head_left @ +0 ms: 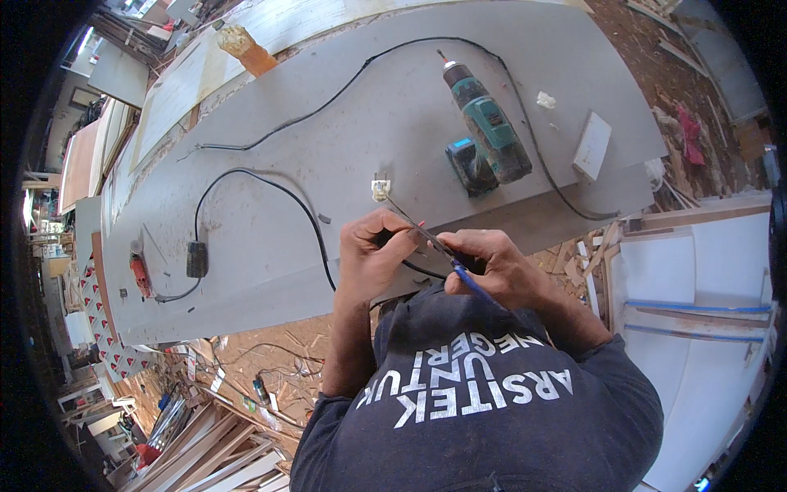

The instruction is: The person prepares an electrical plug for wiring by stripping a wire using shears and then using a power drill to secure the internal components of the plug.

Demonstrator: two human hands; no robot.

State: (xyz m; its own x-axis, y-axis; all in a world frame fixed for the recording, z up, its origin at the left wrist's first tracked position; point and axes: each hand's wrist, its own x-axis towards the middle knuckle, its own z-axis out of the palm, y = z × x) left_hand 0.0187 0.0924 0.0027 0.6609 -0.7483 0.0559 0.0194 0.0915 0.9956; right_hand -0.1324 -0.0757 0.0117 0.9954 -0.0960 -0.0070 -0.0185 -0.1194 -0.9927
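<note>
Beyond the fingers, teal drill

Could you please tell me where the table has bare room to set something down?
The widest mostly bare patch lies between the arched cable, the drill and the plug. A smaller one sits inside the looped cord, right of the dark box. Crowding is around the drill and white block.

You are in a woodworking workshop: beyond your right grip a cordless drill lies on the broad grey desk; down to the left of your left grip, wood scraps are strewn and long timber strips lie heaped; large white panels show to your right grip's right.
</note>
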